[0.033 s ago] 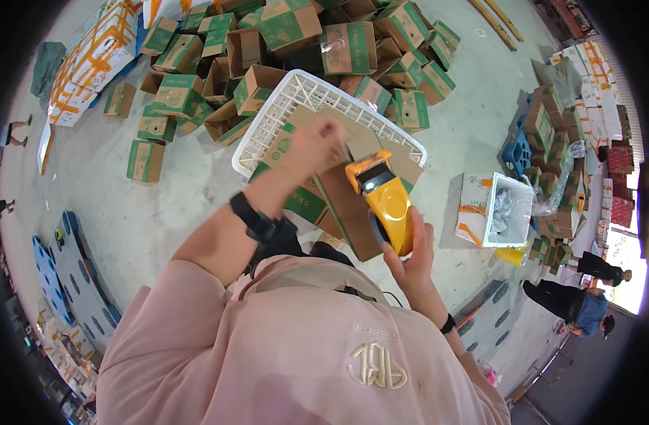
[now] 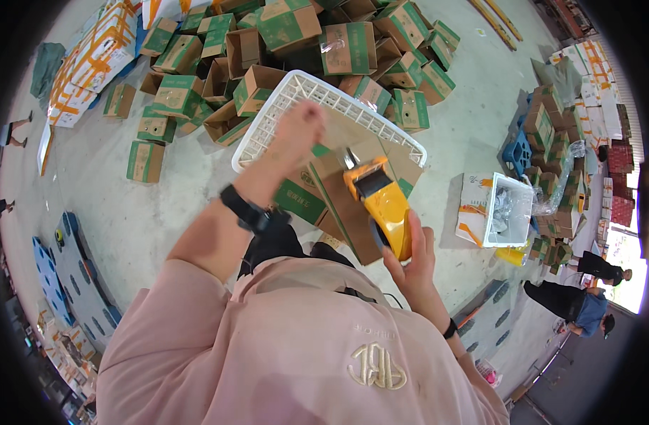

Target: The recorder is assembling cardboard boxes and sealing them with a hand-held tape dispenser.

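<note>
My right hand is wrapped round a yellow tape dispenser with a dark window. A short shiny strip sticks out at its far end. The dispenser is over a brown and green cardboard box, which leans on a white plastic basket. My left hand is above the basket, left of the dispenser and apart from it. Its fingers look curled in but are blurred; whatever they may hold is hidden. More brown cardboard lies in the basket.
Many green and brown cartons are heaped beyond the basket. To the right stands a white foam box with clear plastic inside. Grey pallets lie on the left. Two people are at the far right.
My left hand has moved left and slightly away from the dispenser. The shiny strip at the dispenser's end now shows more plainly. My right hand has hardly moved.
</note>
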The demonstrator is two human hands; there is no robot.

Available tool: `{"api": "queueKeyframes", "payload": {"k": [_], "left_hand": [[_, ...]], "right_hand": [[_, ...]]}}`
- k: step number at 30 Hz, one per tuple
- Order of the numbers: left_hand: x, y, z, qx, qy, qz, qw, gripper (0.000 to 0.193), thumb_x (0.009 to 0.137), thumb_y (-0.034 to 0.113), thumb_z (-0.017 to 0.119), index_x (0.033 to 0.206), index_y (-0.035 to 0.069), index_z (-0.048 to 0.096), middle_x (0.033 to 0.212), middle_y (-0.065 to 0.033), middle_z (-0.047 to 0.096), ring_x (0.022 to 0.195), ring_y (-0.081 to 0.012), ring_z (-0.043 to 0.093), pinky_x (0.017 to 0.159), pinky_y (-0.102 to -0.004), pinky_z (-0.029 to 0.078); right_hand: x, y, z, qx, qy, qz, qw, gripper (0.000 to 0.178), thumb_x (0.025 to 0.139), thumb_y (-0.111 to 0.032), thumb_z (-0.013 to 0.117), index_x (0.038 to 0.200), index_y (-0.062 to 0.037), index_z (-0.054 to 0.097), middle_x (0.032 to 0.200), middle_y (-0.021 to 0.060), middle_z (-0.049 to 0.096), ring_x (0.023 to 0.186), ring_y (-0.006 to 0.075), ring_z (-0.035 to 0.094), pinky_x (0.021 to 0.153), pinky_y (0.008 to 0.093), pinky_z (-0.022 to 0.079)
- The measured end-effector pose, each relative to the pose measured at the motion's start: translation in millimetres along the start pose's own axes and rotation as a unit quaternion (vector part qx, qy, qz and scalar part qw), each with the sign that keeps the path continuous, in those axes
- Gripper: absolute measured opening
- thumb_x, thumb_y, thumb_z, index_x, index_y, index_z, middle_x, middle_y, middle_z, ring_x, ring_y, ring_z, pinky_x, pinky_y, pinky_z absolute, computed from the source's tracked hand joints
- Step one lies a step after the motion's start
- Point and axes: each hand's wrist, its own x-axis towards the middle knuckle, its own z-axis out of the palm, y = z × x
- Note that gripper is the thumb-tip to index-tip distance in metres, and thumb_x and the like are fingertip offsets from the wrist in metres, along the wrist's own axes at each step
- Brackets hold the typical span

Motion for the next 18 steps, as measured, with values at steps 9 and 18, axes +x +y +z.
{"api": "queueKeyframes", "payload": {"k": [9, 18], "left_hand": [[94, 31, -27, 0.294, -0.085, 0.182, 0.934, 0.017, 0.088, 0.019, 0.059, 0.083, 0.003, 0.058, 0.071, -0.0035, 0.058, 0.063, -0.0118, 0.055, 0.059, -0.0321, 0.047], [73, -146, 15, 0.239, -0.178, -0.158, 0.941, 0.032, 0.079, 0.027, 0.067, 0.103, 0.005, 0.063, 0.09, -0.0135, 0.067, 0.087, -0.0268, 0.064, 0.078, -0.0348, 0.049]], "right_hand": [[25, -7, 9, -0.065, -0.024, 0.111, 0.991, 0.075, 0.071, -0.013, 0.077, 0.138, -0.0077, 0.042, 0.092, 0.0145, 0.051, 0.074, 0.0291, 0.059, 0.064, 0.0362, 0.052], [35, -13, 7, -0.079, -0.021, 0.108, 0.991, 0.072, 0.069, -0.012, 0.077, 0.134, -0.0055, 0.047, 0.087, 0.014, 0.052, 0.072, 0.0291, 0.061, 0.063, 0.0358, 0.053]]}}
